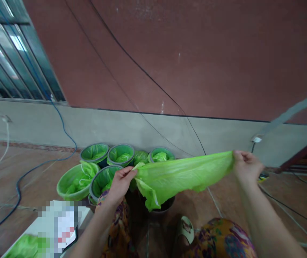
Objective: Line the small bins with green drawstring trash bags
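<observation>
A green plastic bag [188, 173] is stretched sideways in front of me. My left hand [122, 181] pinches its gathered left end, where a crumpled part hangs down. The other upper corner is gripped by my right hand [246, 165], and the top edge between the hands is taut. Below the bag's left part stands a dark bucket [165, 207], mostly hidden by the plastic. Just left of my left hand is a grey-rimmed bucket [103, 179] lined with green plastic.
Several lined buckets [121, 154] stand along the wall, beside a light green basin [74, 181] holding green plastic. A partly blurred white surface [46, 222] is at lower left. A blue hose [21, 179] and black cable [295, 208] cross the tiles.
</observation>
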`<act>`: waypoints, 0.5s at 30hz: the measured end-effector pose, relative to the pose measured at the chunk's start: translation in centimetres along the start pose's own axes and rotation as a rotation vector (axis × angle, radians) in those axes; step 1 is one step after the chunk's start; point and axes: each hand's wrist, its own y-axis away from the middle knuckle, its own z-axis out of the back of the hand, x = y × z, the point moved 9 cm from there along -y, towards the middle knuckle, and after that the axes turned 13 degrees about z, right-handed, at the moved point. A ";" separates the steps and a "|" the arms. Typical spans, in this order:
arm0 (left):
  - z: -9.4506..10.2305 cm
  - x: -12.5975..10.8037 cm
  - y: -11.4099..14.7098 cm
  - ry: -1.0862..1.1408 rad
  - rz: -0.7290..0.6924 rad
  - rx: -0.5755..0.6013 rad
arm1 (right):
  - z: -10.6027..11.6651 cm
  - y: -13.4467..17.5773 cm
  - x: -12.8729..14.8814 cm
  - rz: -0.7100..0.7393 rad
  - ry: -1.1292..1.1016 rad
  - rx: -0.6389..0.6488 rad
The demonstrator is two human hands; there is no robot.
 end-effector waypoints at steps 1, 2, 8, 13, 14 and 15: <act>0.3 0.0 -0.1 0.037 -0.014 -0.044 | 0.1 0.3 -0.5 -0.009 0.000 -0.006; 0.7 -0.1 -0.1 0.088 -0.033 -0.090 | 0.1 0.6 -0.8 -0.019 0.002 -0.010; 1.9 -0.3 0.0 0.404 -0.056 -0.197 | 0.3 2.5 -0.8 -0.049 -0.012 -0.005; -2.1 1.5 0.5 0.233 0.153 0.183 | 1.0 2.9 0.5 0.002 -0.037 -0.069; -3.1 2.4 0.8 0.231 0.215 0.255 | 1.0 2.9 1.0 0.020 -0.048 -0.074; -3.9 3.4 1.0 0.245 0.276 0.296 | 0.9 2.8 1.6 0.036 -0.057 -0.075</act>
